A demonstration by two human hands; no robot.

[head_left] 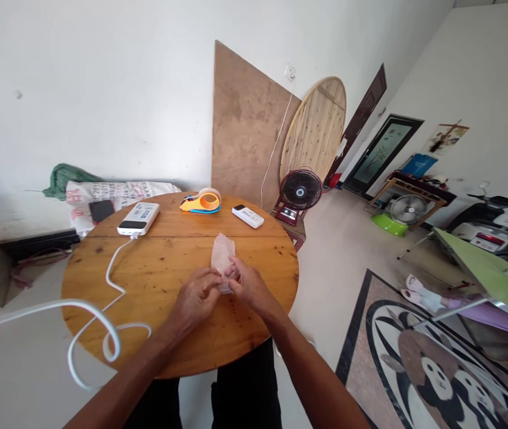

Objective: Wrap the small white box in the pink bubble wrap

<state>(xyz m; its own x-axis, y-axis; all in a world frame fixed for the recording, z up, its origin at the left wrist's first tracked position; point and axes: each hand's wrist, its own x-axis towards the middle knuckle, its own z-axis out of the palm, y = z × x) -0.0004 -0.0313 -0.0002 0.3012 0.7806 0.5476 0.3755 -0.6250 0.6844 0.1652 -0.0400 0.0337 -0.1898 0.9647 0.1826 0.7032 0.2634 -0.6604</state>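
A small pale pink, see-through bag [222,253] lies on the round wooden table [155,280]. My left hand [197,296] and my right hand [248,284] both pinch its near edge, fingers closed on it. The far end of the bag rests flat on the wood. Both forearms reach in from the bottom of the view.
On the table's far side lie a white power bank [139,218] with a white cable [102,310] curling off the left edge, an orange tape dispenser [202,201] and a white remote [247,215]. A small fan [300,190] stands behind the table; boards lean on the wall.
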